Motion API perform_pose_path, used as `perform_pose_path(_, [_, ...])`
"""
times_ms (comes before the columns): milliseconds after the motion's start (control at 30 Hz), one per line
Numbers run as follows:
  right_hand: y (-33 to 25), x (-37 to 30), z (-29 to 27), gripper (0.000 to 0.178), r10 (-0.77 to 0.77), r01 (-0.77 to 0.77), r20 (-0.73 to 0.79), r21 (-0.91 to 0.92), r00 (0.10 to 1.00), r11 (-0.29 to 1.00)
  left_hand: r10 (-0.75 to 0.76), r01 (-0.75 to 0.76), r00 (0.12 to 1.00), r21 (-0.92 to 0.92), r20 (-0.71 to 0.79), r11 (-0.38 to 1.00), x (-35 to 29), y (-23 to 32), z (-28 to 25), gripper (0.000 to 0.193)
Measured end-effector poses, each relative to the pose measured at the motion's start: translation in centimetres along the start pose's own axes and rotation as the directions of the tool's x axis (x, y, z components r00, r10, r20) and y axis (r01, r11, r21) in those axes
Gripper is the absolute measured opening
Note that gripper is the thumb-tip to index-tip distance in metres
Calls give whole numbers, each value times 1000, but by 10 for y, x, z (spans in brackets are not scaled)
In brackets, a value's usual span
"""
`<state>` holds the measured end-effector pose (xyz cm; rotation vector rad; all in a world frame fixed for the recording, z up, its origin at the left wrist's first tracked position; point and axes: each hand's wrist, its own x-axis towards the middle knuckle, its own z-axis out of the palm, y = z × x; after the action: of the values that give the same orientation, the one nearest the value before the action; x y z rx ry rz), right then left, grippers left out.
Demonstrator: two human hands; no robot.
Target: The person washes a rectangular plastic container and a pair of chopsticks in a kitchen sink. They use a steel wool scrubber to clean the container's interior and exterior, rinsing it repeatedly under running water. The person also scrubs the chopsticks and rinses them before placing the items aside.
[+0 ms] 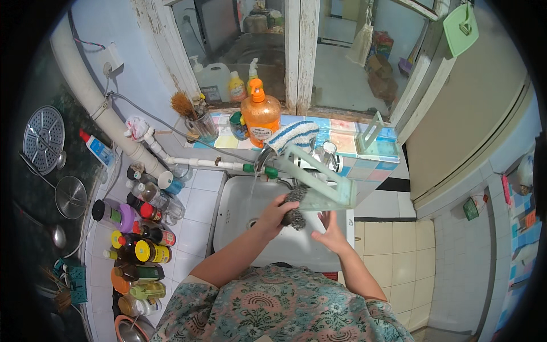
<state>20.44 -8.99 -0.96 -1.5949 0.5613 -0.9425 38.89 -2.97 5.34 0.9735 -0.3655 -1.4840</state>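
Observation:
Over the white sink [236,196], my left hand [273,216] is closed round a dark grey steel wool scrubber [296,199], pressed near the left edge of a pale green plastic rack [333,194]. The rack is tilted above the basin and has an open frame with long bars, slightly blurred. My right hand [330,231] supports it at its lower edge, with thumb and fingers bent and some fingertips hidden. Water runs from the faucet [263,161] just left of the rack. A blue-and-white striped cloth [293,135] drapes over the faucet.
On the tiled ledge stand an orange pump bottle [261,117], a glass jar with a brush [202,125] and another pale green rack [370,134]. Several bottles and jars [151,251] crowd the left counter. A white pipe [194,162] runs behind the sink.

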Motion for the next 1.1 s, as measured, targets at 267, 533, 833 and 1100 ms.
perform_pose_path(267, [-23,54,2,63,21,99,-286,400,958,911,-320,294,947,393,2,871,-2,15,27,35])
perform_pose_path(533, [-79,77,28,82,272,-207,62,811,960,548,306,-385,904,880,300,277,-18,36,40,33])
perform_pose_path(833, [-82,95,14,79,274,-155,27,876,961,457,387,-374,790,874,476,-310,-7,28,43,23])
perform_pose_path(1100, [-71,122,28,53,391,-303,-8,620,920,724,413,-385,858,914,304,127,17,3,16,23])
